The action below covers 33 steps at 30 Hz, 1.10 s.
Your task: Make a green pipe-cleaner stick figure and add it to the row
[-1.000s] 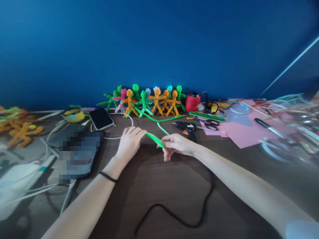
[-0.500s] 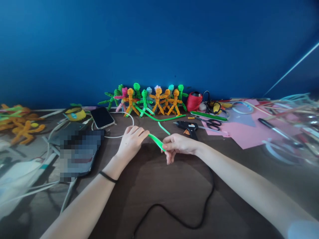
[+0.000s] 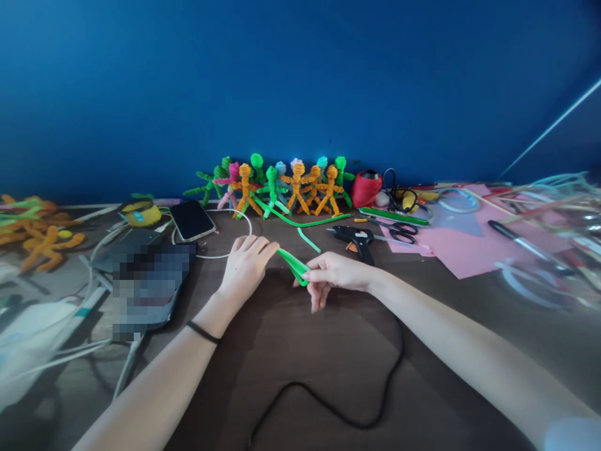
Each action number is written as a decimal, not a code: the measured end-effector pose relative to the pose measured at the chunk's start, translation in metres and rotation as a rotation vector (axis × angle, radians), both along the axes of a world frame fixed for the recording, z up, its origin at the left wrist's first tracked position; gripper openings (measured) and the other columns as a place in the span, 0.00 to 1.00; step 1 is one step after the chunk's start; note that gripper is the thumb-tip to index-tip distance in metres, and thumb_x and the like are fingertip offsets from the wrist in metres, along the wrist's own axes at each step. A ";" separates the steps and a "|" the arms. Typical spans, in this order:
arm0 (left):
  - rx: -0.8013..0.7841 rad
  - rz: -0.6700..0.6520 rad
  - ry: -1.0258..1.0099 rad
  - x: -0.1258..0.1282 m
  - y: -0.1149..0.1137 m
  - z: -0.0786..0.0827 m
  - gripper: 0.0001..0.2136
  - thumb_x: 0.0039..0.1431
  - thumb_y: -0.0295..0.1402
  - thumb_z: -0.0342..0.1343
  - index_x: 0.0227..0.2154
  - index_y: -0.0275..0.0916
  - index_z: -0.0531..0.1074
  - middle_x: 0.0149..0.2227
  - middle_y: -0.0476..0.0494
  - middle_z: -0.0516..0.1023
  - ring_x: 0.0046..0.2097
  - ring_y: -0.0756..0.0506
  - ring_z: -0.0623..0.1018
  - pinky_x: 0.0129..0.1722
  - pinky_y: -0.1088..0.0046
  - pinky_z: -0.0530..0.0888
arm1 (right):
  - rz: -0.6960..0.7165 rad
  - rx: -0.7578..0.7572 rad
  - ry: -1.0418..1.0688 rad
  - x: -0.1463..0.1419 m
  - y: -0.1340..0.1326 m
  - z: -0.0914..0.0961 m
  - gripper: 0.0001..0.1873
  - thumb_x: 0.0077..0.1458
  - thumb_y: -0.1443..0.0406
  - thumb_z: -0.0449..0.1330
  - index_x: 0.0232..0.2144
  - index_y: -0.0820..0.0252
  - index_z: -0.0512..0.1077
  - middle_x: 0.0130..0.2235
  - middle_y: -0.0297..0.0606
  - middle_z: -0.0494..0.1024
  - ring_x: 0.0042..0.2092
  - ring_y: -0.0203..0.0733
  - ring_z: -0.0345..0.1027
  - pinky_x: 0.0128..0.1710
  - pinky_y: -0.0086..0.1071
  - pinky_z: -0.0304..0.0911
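Note:
Between my hands, above the brown table, stretches a bent bright green pipe cleaner [image 3: 293, 263]. My left hand [image 3: 247, 260] pinches its upper left end, fingers curled over it. At the lower right end, where the strands spread into a narrow loop, my right hand [image 3: 331, 275] grips it between thumb and forefinger; the other fingers hang below. A short pale green pipe cleaner piece [image 3: 308, 240] lies on the table just beyond my right hand. Longer green pipe cleaners [image 3: 305, 223] lie behind it, before a row of pipe-cleaner figures [image 3: 298, 188] in orange, green and pink.
A black glue gun [image 3: 355, 238] lies beyond my right wrist, its black cord [image 3: 347, 423] curving toward me. Scissors [image 3: 402, 233], pink paper [image 3: 462, 260] and a marker [image 3: 526, 245] are on the right. A phone [image 3: 191, 220] and a dark pouch [image 3: 183, 263] sit left.
The green pipe cleaner's strands have spread apart into a visible loop near my right fingers. My right fingers have shifted slightly; my left hand stays almost in place.

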<state>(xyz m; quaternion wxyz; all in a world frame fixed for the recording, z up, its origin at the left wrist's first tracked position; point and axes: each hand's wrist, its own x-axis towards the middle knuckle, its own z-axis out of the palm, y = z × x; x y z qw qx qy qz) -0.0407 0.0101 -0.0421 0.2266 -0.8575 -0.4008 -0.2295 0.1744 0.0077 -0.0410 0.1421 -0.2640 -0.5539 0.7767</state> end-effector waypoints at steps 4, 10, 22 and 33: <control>-0.013 0.039 0.004 -0.001 0.001 0.000 0.13 0.56 0.21 0.42 0.36 0.38 0.72 0.29 0.42 0.74 0.35 0.42 0.70 0.36 0.65 0.65 | -0.055 -0.018 0.030 0.000 -0.001 -0.003 0.12 0.52 0.60 0.57 0.31 0.66 0.63 0.21 0.36 0.75 0.26 0.41 0.74 0.25 0.30 0.69; -0.052 0.083 -0.016 -0.002 0.003 -0.001 0.14 0.56 0.22 0.42 0.37 0.39 0.72 0.30 0.42 0.75 0.35 0.42 0.70 0.36 0.64 0.65 | -0.247 0.013 0.099 -0.002 -0.004 -0.005 0.15 0.53 0.63 0.56 0.39 0.58 0.53 0.21 0.30 0.75 0.28 0.42 0.75 0.26 0.32 0.69; -0.108 0.077 -0.071 -0.004 0.006 -0.009 0.11 0.56 0.22 0.44 0.34 0.38 0.71 0.28 0.44 0.75 0.34 0.43 0.72 0.35 0.66 0.65 | -0.260 0.049 0.146 -0.003 -0.005 -0.008 0.14 0.50 0.62 0.60 0.36 0.62 0.61 0.21 0.31 0.73 0.27 0.40 0.74 0.24 0.29 0.68; -0.258 0.071 -0.085 -0.005 0.008 -0.010 0.10 0.58 0.25 0.43 0.32 0.37 0.70 0.29 0.44 0.75 0.34 0.44 0.73 0.33 0.69 0.66 | -0.374 0.203 0.150 -0.009 -0.011 -0.012 0.12 0.47 0.63 0.62 0.33 0.62 0.64 0.21 0.28 0.71 0.24 0.36 0.73 0.23 0.26 0.68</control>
